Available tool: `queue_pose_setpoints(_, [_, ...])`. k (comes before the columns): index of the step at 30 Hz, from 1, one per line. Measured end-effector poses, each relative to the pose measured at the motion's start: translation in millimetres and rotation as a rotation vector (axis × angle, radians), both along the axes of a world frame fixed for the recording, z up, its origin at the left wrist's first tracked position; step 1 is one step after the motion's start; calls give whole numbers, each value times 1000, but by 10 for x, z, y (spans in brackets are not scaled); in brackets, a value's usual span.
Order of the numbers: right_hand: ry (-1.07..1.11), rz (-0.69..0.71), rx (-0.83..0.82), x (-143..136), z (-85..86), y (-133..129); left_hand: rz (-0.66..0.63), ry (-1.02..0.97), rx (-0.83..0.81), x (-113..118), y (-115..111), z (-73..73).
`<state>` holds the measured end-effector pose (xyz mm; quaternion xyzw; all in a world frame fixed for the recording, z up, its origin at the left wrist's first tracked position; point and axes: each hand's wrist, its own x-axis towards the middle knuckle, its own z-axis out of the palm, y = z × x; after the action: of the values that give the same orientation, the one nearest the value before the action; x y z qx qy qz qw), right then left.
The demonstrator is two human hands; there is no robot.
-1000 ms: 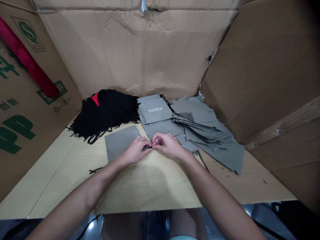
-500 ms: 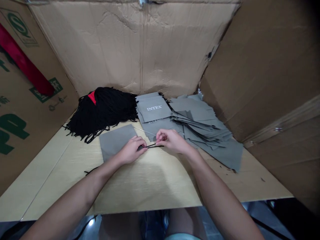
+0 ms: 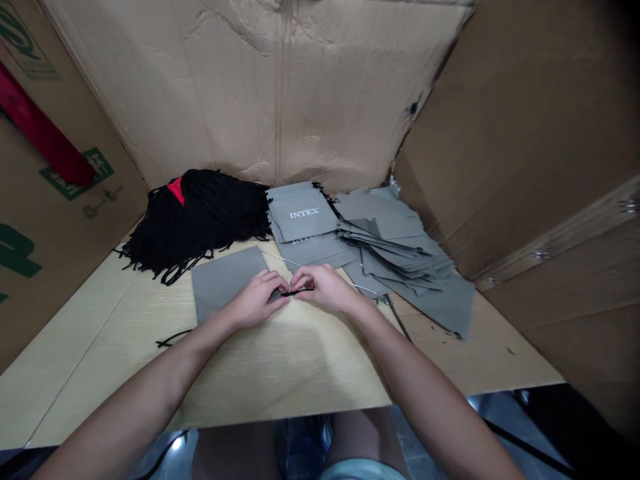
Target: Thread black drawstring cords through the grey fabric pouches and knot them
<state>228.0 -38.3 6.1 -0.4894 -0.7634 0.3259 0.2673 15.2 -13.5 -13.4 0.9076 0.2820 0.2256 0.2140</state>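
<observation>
Grey flat pouch (image 3: 227, 280) lies on the table (image 3: 280, 373) in the head view, its near right side under the left hand (image 3: 257, 299), whose fingers pinch its edge; its inside is hidden. The right hand (image 3: 323, 287) has its fingers closed on a black cord (image 3: 300, 291) beside them, a thin metal rod (image 3: 363, 289) passing behind it. Cardboard walls (image 3: 225, 100) enclose a black cord bundle (image 3: 205, 217), an INTEX-printed stack (image 3: 306, 225) and a fanned grey pile (image 3: 400, 250).
</observation>
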Motion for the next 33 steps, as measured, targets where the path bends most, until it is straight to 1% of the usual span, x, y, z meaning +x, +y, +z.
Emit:
queue_pose_setpoints(4, [-4,17,9,2,-20,12,-5,4,-12,-17,4,12])
queue_pose_setpoints(14, [107,32,-59,173,44,45,4,-13,-17,-27,2,-2])
queue_pose_setpoints(17, [108,85,-50,131,57,23,1,-18,-14,-25,-9,3])
queue_pose_setpoints(20, [51,131,39,48,50,2,-11,-20,-4,-28,-14,10])
queue_pose_setpoints(25, [-1,142,212,-16,65,0,-18,-17,-19,-42,-9,26])
queue_pose_setpoints(29, [33,80,304,16,102,4,-12,-60,-116,-32,-10,57])
queue_pose_setpoints(33, [85,52,352,47,119,4,-46,-127,-257,-16,-12,102])
